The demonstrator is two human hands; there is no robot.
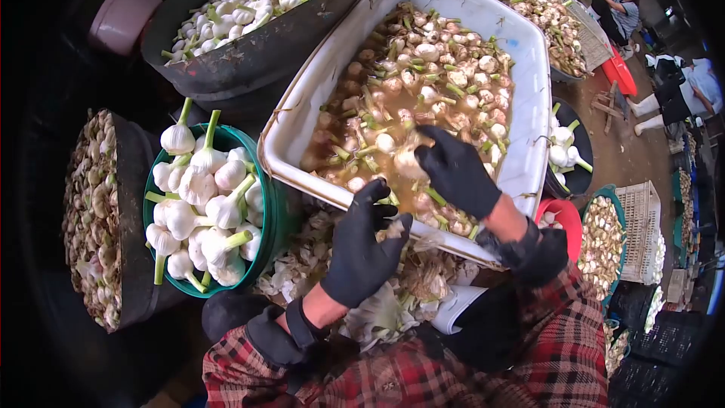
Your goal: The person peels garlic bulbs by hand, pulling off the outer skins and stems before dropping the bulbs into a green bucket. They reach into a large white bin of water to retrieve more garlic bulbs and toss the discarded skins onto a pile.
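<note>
Left hand: was gloved in black.
Right hand: was gloved in black too.
Sleeves: were red and black plaid.
Tub: was white, its water muddy brown.
Soaking garlic: was tan and off-white, with green stalk stubs.
Basin: was teal green.
Basin garlic: was bright white, with green stems.
Bowl: was red.

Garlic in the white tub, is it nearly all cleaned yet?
No. Done: the green bowl is heaped with clean white garlic, and skins lie beside it. In hand: the right hand reaches into the white tub, the left hand is at its rim. Left: many muddy bulbs soak there.
</note>
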